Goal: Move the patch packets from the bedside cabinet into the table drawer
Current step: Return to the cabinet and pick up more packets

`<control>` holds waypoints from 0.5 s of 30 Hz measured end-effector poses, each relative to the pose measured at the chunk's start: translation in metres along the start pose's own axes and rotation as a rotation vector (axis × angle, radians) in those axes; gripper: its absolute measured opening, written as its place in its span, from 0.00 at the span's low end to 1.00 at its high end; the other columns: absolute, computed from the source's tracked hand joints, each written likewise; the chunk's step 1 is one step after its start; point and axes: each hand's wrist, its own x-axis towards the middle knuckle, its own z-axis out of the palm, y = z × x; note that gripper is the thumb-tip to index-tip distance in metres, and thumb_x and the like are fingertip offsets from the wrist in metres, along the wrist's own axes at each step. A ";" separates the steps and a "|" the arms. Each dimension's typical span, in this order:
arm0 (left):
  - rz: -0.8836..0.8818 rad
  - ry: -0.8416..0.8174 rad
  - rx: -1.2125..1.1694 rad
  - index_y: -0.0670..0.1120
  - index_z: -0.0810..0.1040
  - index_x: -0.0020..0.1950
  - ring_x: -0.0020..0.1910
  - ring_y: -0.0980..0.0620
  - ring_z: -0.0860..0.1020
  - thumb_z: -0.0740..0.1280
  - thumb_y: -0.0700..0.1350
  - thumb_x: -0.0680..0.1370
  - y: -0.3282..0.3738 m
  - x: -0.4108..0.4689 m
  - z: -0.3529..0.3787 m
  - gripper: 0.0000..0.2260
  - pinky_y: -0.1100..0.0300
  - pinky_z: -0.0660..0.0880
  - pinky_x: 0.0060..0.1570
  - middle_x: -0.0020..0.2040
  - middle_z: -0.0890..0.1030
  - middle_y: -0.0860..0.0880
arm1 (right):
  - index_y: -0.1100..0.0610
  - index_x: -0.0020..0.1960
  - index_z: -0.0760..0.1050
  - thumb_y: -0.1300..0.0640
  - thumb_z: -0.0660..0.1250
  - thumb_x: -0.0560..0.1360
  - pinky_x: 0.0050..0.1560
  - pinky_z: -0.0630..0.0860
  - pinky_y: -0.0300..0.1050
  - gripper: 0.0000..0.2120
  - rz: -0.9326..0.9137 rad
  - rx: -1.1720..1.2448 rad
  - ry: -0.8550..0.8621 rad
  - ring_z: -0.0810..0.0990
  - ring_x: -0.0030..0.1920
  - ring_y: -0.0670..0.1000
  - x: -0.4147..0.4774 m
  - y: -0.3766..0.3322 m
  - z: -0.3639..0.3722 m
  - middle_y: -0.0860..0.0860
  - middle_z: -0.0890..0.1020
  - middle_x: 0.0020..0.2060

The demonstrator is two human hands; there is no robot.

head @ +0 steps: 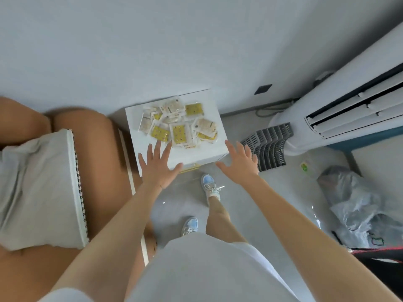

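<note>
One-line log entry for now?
phase: reach | left hand: open | right hand: open | patch packets: piled on bedside cabinet

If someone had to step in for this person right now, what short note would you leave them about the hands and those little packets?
Left hand: open, empty, fingers spread over the near edge of the cabinet.
Right hand: open, empty, at the cabinet's near right corner.
Packets: all in a loose pile on the cabinet top, none touched.
Done: nothing moved yet.
Left: gather the packets and carry them to the table drawer, which is not in view.
</note>
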 end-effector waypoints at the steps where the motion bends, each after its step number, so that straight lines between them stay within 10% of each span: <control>1: -0.024 -0.011 -0.005 0.56 0.46 0.78 0.77 0.46 0.40 0.55 0.65 0.77 0.003 0.010 -0.002 0.33 0.40 0.37 0.72 0.79 0.42 0.50 | 0.44 0.78 0.44 0.37 0.57 0.77 0.75 0.46 0.62 0.36 -0.017 -0.022 -0.008 0.45 0.78 0.58 0.013 0.000 -0.005 0.52 0.49 0.78; 15: -0.284 -0.027 -0.249 0.58 0.50 0.77 0.77 0.49 0.42 0.57 0.65 0.77 0.015 0.128 0.024 0.32 0.42 0.39 0.73 0.79 0.46 0.51 | 0.45 0.78 0.47 0.35 0.58 0.76 0.74 0.51 0.64 0.37 -0.022 -0.014 -0.123 0.50 0.77 0.59 0.160 0.008 -0.012 0.53 0.52 0.78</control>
